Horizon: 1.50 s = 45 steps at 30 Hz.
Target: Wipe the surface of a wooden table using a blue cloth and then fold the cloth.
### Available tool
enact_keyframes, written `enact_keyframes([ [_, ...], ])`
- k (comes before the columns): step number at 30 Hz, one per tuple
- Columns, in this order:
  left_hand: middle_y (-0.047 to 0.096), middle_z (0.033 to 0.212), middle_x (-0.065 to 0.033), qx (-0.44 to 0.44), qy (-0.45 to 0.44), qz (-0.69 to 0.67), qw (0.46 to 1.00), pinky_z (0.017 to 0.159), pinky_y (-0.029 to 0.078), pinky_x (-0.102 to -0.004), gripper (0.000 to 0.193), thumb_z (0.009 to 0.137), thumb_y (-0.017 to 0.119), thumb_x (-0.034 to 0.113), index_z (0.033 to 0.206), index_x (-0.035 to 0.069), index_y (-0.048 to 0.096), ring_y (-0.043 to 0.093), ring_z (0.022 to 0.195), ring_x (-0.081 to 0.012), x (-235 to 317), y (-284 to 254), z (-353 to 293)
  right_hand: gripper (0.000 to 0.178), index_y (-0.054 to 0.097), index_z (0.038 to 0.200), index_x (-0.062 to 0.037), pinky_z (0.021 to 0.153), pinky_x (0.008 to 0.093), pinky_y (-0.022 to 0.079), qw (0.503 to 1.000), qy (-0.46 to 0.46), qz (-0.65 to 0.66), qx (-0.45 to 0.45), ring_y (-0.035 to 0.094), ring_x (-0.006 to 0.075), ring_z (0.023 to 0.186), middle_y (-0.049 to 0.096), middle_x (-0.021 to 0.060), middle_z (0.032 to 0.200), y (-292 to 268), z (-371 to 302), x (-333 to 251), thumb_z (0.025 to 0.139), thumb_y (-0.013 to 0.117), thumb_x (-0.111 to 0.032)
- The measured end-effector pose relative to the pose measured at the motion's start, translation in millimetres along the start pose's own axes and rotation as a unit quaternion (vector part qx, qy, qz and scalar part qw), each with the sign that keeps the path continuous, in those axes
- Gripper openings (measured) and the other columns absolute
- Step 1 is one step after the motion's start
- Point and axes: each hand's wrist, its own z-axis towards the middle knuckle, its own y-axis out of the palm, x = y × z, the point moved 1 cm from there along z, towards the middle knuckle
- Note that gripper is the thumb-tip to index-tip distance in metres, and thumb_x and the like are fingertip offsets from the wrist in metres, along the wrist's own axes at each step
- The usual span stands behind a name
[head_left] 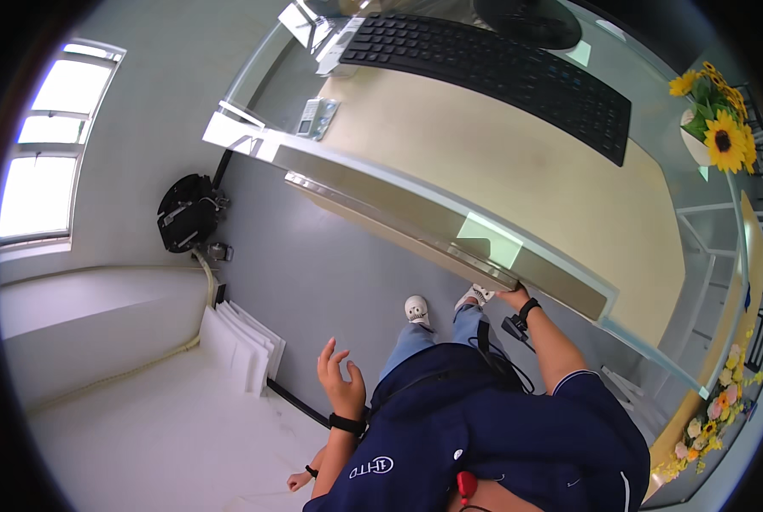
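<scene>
My right hand (514,297) is at the right end of a long beige drawer (381,218) under the glass desk top. Its fingers are wrapped at the drawer's edge and partly hidden by it. The drawer stands out a little from the desk, with a metallic strip along its upper edge. My left hand (340,384) is raised beside my body over the floor, fingers apart and loosely bent, holding nothing. Each of my wrists wears a black band, and a small black device (515,327) on a cable hangs by the right one.
On the desk are a black keyboard (492,72), a small white-and-grey device (317,118) and a sunflower pot (697,141). White panels (243,341) lean at left near a black bag (187,213). Another closed hand (299,480) with a dark band shows at lower left.
</scene>
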Motion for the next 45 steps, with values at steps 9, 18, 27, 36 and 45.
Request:
enact_keyframes([
  [9,0.047,0.114,-0.0161,0.062,-0.089,-0.011,0.994,0.089,0.038,-0.0355,0.021,0.068,0.046,-0.009,0.086,0.001,0.052,0.046,0.105,-0.0288,-73,-54,-44,0.039,0.056,0.101,-0.0037,0.085,0.0309,0.040,0.985,-0.013,-0.127,0.116,0.050,0.0295,0.102,0.057,0.0146,0.103,39,32,39,0.063,0.059,-0.006],
  [18,0.041,0.120,-0.0169,-0.034,-0.101,0.008,0.994,0.090,0.036,-0.0372,0.021,0.068,0.048,-0.005,0.088,0.001,0.052,0.043,0.107,-0.0299,-147,-71,-72,0.026,0.051,0.102,0.0009,0.081,0.0311,0.040,0.953,-0.023,0.077,0.291,0.051,0.0251,0.093,0.054,0.0148,0.104,2,114,176,0.081,0.044,-0.011],
  [27,0.039,0.122,-0.0165,-0.056,-0.075,-0.029,0.995,0.091,0.035,-0.0369,0.020,0.072,0.050,-0.002,0.091,0.001,0.053,0.041,0.110,-0.0301,-185,-77,-54,0.036,0.045,0.099,-0.0008,0.053,0.0282,0.042,0.972,0.045,0.123,0.194,0.051,0.0188,0.070,0.051,0.0087,0.081,123,-73,44,0.064,0.051,-0.005],
  [36,0.047,0.115,-0.0216,-0.196,-0.019,-0.124,0.972,0.090,0.035,-0.0396,0.035,0.082,0.050,0.022,0.107,-0.003,0.049,0.046,0.105,-0.0335,-213,25,-4,0.041,0.048,0.104,-0.0071,0.065,0.0380,0.045,0.963,0.066,0.258,0.050,0.054,0.0184,0.080,0.054,0.0060,0.092,82,-192,-27,0.074,0.049,-0.035],
  [45,0.050,0.112,-0.0198,-0.256,-0.007,-0.320,0.912,0.085,0.040,-0.0358,0.040,0.087,0.045,0.028,0.113,-0.003,0.045,0.049,0.105,-0.0283,-173,38,44,0.053,0.045,0.103,0.0038,0.066,0.0294,0.053,0.861,-0.155,0.480,0.067,0.060,0.0228,0.078,0.058,0.0126,0.092,57,-261,-169,0.083,0.039,-0.045],
])
